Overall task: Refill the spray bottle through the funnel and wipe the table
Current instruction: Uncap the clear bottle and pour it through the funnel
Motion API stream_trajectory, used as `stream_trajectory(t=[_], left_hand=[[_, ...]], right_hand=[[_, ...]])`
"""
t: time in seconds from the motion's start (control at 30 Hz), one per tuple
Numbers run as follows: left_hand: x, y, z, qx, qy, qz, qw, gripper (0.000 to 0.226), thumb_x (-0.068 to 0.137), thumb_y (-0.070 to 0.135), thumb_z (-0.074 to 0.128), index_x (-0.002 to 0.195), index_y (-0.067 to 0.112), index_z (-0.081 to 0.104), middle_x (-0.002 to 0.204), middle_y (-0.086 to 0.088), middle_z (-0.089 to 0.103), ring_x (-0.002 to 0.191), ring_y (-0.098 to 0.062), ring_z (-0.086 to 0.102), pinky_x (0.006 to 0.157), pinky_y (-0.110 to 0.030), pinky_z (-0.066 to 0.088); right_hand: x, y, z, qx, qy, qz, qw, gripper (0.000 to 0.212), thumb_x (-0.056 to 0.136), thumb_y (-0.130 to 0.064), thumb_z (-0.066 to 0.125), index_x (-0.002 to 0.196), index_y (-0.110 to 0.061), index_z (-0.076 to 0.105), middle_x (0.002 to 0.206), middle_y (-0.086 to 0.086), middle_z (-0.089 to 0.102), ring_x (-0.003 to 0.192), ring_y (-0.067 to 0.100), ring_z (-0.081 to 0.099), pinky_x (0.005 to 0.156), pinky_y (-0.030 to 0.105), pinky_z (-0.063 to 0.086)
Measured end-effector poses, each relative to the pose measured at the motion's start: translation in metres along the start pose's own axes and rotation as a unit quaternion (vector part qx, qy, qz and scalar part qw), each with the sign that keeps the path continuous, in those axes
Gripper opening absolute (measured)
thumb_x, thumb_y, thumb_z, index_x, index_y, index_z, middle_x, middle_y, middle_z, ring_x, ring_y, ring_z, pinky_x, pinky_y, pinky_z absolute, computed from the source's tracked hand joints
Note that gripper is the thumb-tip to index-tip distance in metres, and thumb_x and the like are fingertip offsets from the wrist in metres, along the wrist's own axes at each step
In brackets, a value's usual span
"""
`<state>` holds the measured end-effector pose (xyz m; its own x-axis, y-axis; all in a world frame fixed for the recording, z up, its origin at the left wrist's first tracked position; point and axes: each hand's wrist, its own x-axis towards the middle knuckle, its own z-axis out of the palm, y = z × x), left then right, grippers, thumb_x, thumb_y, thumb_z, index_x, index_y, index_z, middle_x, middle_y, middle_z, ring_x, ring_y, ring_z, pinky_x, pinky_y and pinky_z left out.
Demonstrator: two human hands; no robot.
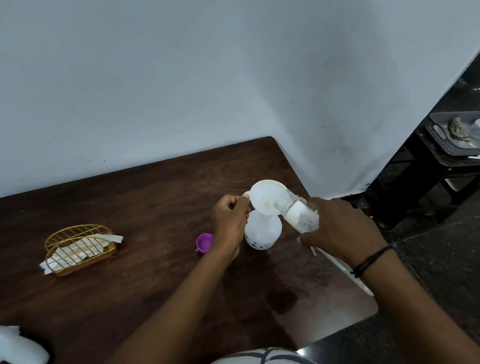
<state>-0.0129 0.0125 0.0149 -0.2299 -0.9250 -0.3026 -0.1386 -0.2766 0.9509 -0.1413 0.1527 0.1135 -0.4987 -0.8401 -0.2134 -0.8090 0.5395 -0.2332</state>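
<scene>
A white spray bottle (263, 233) stands without its head on the dark wooden table (124, 292), near the right edge. A white funnel (266, 198) sits in its neck. My left hand (231, 217) pinches the funnel's tab at its left rim. My right hand (337, 225) grips a clear bottle (297, 212) tilted down, its mouth over the funnel bowl. A purple cap (204, 243) lies just left of the spray bottle. A white stick-like piece (343, 266), perhaps the sprayer tube, lies under my right wrist.
A gold wire basket (80, 247) with white cloths sits at the left. A white object (17, 349) lies near the front left corner. A wet patch (284, 298) marks the table. A grey tray (471, 133) rests on a stool at the right.
</scene>
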Motion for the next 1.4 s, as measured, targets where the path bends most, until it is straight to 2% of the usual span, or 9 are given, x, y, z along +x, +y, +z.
stream_trajectory(t=[0.37, 0.5, 0.8, 1.07, 1.3, 1.4], left_hand=[[0.002, -0.001, 0.0, -0.006, -0.002, 0.0, 1.0, 0.024, 0.094, 0.029, 0.063, 0.085, 0.006, 0.064, 0.072, -0.003, 0.063, 0.068, -0.013, 0.057, 0.069, -0.032, 0.051], [0.002, -0.001, 0.0, 0.002, 0.0, -0.002, 1.0, 0.026, 0.095, 0.029, 0.062, 0.09, 0.004, 0.066, 0.074, -0.002, 0.064, 0.068, -0.012, 0.058, 0.069, -0.031, 0.051], [0.001, -0.001, 0.001, 0.0, 0.001, -0.001, 1.0, 0.027, 0.095, 0.028, 0.063, 0.089, 0.002, 0.065, 0.073, -0.003, 0.063, 0.068, -0.013, 0.057, 0.067, -0.029, 0.05], [0.002, -0.003, 0.001, 0.002, 0.002, -0.001, 1.0, 0.027, 0.094, 0.03, 0.063, 0.09, 0.004, 0.065, 0.073, -0.002, 0.065, 0.068, -0.013, 0.058, 0.07, -0.032, 0.052], [0.002, -0.004, 0.002, 0.0, 0.003, -0.001, 1.0, 0.026, 0.093, 0.031, 0.064, 0.086, 0.006, 0.066, 0.071, -0.002, 0.065, 0.068, -0.013, 0.059, 0.071, -0.034, 0.053], [0.002, -0.004, 0.002, 0.004, 0.006, -0.001, 1.0, 0.027, 0.093, 0.031, 0.064, 0.087, 0.004, 0.066, 0.072, -0.003, 0.065, 0.069, -0.014, 0.059, 0.073, -0.035, 0.054]], right_hand=[[0.001, -0.001, -0.002, -0.011, -0.005, -0.006, 1.0, 0.066, 0.071, -0.047, 0.076, 0.128, -0.026, 0.051, 0.113, 0.007, 0.064, 0.103, 0.03, 0.063, 0.087, 0.038, 0.052], [0.002, -0.001, -0.002, -0.018, -0.002, -0.009, 1.0, 0.064, 0.07, -0.048, 0.076, 0.126, -0.027, 0.052, 0.112, 0.006, 0.064, 0.102, 0.029, 0.064, 0.084, 0.036, 0.052], [0.001, -0.001, -0.005, -0.036, -0.002, -0.008, 0.999, 0.059, 0.07, -0.048, 0.075, 0.121, -0.025, 0.054, 0.107, 0.005, 0.064, 0.096, 0.027, 0.064, 0.079, 0.033, 0.05], [0.001, -0.003, -0.01, -0.049, -0.003, -0.008, 0.999, 0.06, 0.07, -0.047, 0.075, 0.122, -0.028, 0.055, 0.111, 0.005, 0.064, 0.1, 0.027, 0.065, 0.085, 0.037, 0.053], [0.003, -0.004, -0.014, -0.063, 0.008, -0.011, 0.998, 0.055, 0.069, -0.045, 0.075, 0.118, -0.027, 0.058, 0.105, 0.003, 0.062, 0.094, 0.024, 0.064, 0.071, 0.029, 0.045], [0.004, -0.004, -0.015, -0.062, 0.009, -0.009, 0.998, 0.056, 0.069, -0.045, 0.075, 0.118, -0.027, 0.057, 0.106, 0.003, 0.061, 0.095, 0.025, 0.064, 0.07, 0.028, 0.041]])
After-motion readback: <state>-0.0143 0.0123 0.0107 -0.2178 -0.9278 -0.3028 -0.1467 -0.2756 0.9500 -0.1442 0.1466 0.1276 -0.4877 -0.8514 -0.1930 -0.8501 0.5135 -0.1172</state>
